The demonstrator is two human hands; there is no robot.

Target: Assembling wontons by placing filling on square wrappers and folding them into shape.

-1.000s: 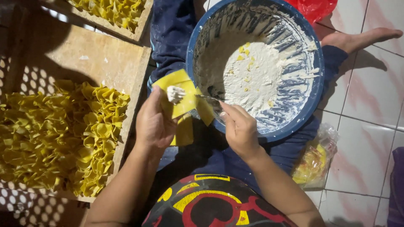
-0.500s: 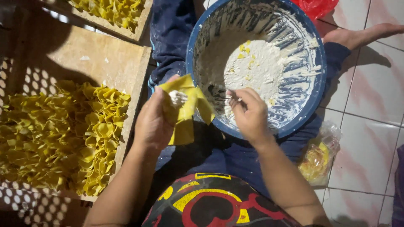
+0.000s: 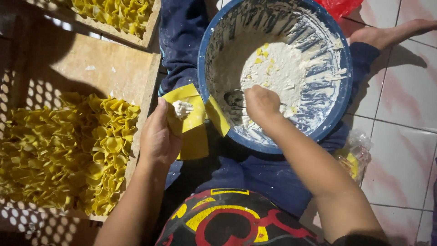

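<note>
At the far left a wooden tray (image 3: pixel 98 64) carries a dense heap of folded yellow dumplings (image 3: pixel 68 150), ruffled edges up; a second tray (image 3: pixel 150 27) with more of them shows at the top edge.

Just right of the tray, the left hand (image 3: pixel 158 136) holds a small stack of yellow wrappers (image 3: pixel 191 120) over the lap, thumb on top and fingers curled beneath. The top sheet lies open and roughly flat, one corner pointing toward the bowl, and the stack's long axis runs from the upper left down to the lower right, with further sheets hanging below the palm. A small dab of white filling (image 3: pixel 182 108) sits near the middle of the top sheet.

Further right, the blue bowl (image 3: pixel 339 105) rests on the person's legs, its inner wall smeared white, with a mound of pale filling (image 3: pixel 277 68) flecked with yellow. The right hand (image 3: pixel 261 104) is inside the bowl, fist closed around the handle of a metal spoon (image 3: pixel 233 98) whose head lies against the lower left wall.

Compared with half a second ago, the right hand has gone from the rim beside the wrappers deeper into the bowl, and the wrapper now lies flatter and more open in the left hand.

On the tiled floor (image 3: pixel 409 91) at the right lies a clear plastic bag (image 3: pixel 353 157) with yellow contents.
</note>
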